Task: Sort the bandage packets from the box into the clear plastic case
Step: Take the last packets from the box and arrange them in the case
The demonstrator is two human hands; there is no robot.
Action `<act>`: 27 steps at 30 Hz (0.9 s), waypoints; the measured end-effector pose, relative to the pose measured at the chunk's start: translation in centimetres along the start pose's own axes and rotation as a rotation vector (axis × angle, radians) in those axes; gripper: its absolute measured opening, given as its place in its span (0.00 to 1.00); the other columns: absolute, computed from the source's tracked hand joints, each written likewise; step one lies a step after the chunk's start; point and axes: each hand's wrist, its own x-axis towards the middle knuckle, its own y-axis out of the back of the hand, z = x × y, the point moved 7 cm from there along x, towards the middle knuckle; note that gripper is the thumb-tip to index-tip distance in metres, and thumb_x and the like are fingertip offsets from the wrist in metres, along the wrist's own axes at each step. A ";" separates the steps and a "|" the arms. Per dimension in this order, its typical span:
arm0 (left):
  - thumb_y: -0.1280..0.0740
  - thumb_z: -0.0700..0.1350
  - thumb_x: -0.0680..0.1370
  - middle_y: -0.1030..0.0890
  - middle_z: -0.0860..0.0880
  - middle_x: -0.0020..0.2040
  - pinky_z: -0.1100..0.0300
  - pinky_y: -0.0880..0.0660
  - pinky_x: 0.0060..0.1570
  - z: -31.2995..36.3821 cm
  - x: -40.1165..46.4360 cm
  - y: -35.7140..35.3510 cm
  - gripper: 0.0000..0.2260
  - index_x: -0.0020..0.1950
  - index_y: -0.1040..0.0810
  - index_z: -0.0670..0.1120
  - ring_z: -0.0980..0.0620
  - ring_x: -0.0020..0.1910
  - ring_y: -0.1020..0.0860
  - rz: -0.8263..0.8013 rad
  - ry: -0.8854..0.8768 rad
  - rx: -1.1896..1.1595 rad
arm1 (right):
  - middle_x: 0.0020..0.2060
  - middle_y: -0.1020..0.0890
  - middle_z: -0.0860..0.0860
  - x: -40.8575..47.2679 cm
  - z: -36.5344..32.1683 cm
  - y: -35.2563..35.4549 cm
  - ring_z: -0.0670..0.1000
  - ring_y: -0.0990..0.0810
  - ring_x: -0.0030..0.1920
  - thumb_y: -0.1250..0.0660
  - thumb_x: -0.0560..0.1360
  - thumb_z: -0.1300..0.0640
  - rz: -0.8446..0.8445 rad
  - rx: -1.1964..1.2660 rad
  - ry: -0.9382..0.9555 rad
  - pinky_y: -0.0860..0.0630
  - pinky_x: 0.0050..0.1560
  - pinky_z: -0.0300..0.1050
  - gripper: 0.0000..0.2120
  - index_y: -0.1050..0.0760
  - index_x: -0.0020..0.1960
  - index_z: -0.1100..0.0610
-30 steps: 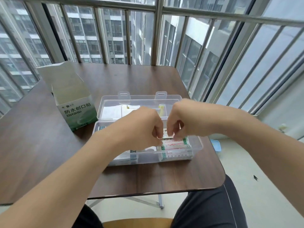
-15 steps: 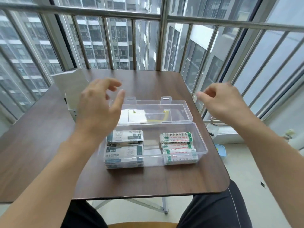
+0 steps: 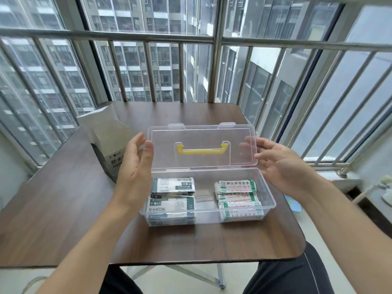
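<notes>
Now both hands sit at the lid (image 3: 201, 145) of the clear case (image 3: 268, 200), lid raised upright: left hand (image 3: 135, 166) fingers straight against its left edge, right hand (image 3: 275, 164) fingers straight at its right edge. Bandage packets (image 3: 238, 198) lie inside, w/ another stack (image 3: 171, 200) at left. Box (image 3: 108, 143) stands on bench (image 3: 63, 209), left of case.

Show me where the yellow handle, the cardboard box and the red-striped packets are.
yellow handle (image 3: 202, 151): head view, middle of its bar.
cardboard box (image 3: 110, 136): head view, its upper side panel.
red-striped packets (image 3: 236, 195): head view, centre of the right-hand stack.
</notes>
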 end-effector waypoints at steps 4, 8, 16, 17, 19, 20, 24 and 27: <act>0.44 0.68 0.72 0.18 0.48 0.60 0.46 0.25 0.60 -0.9 -0.4 -1.5 0.27 0.63 0.28 0.53 0.48 0.57 0.18 0.011 0.220 -0.342 | 0.64 0.20 0.55 -0.8 -1.0 0.1 0.55 0.21 0.64 0.38 0.76 0.59 -0.016 0.225 0.137 0.27 0.66 0.56 0.21 0.26 0.70 0.57; 0.48 0.66 0.79 0.17 0.44 0.49 0.48 0.26 0.51 -1.1 -0.6 -2.0 0.29 0.58 0.21 0.45 0.47 0.50 0.19 -0.009 0.253 -0.493 | 0.57 0.18 0.55 -2.0 -1.3 -0.2 0.56 0.21 0.61 0.40 0.78 0.43 0.002 0.367 0.244 0.35 0.71 0.64 0.19 0.26 0.62 0.55; 0.24 0.56 0.62 0.21 0.39 0.60 0.46 0.30 0.61 -0.1 -2.3 -0.9 0.22 0.47 0.18 0.41 0.41 0.60 0.24 -0.275 0.206 -0.661 | 0.57 0.18 0.56 -5.0 -1.4 -0.8 0.57 0.20 0.57 0.35 0.71 0.56 -0.089 0.046 0.393 0.27 0.60 0.56 0.08 0.22 0.39 0.60; 0.27 0.51 0.66 0.21 0.40 0.62 0.48 0.29 0.62 0.4 -2.7 -0.4 0.15 0.45 0.17 0.42 0.43 0.64 0.24 -0.294 0.151 -0.615 | 0.58 0.18 0.56 -5.6 -1.4 -0.7 0.57 0.20 0.61 0.35 0.70 0.57 -0.089 -0.009 0.425 0.28 0.62 0.57 0.07 0.20 0.39 0.60; 0.34 0.47 0.67 0.21 0.44 0.66 0.49 0.29 0.62 1.2 -3.9 -0.1 0.11 0.43 0.15 0.44 0.49 0.68 0.25 -0.315 0.072 -0.482 | 0.61 0.18 0.52 -6.9 -1.1 -0.8 0.53 0.23 0.66 0.34 0.68 0.54 -0.083 -0.191 0.500 0.30 0.66 0.58 0.09 0.16 0.42 0.57; 0.34 0.48 0.65 0.21 0.47 0.66 0.49 0.30 0.62 1.3 -4.7 0.1 0.12 0.42 0.14 0.46 0.52 0.69 0.26 -0.300 0.041 -0.388 | 0.62 0.18 0.50 -7.6 -0.5 -1.1 0.51 0.24 0.68 0.34 0.69 0.52 -0.081 -0.283 0.525 0.31 0.67 0.56 0.11 0.15 0.45 0.55; 0.33 0.55 0.70 0.23 0.60 0.68 0.54 0.33 0.65 1.4 -7.1 -0.3 0.11 0.49 0.14 0.59 0.59 0.71 0.29 -0.161 -0.147 0.004 | 0.70 0.25 0.40 -9.1 1.1 -1.7 0.47 0.34 0.75 0.33 0.74 0.52 -0.023 -0.568 0.601 0.38 0.72 0.53 0.12 0.15 0.54 0.45; 0.34 0.56 0.75 0.27 0.65 0.70 0.48 0.33 0.70 0.7 -8.2 -0.9 0.10 0.54 0.17 0.64 0.63 0.72 0.32 -0.123 -0.157 0.117 | 0.73 0.30 0.37 -9.6 1.9 -1.9 0.45 0.40 0.78 0.34 0.77 0.53 0.021 -0.710 0.644 0.43 0.75 0.50 0.14 0.18 0.61 0.44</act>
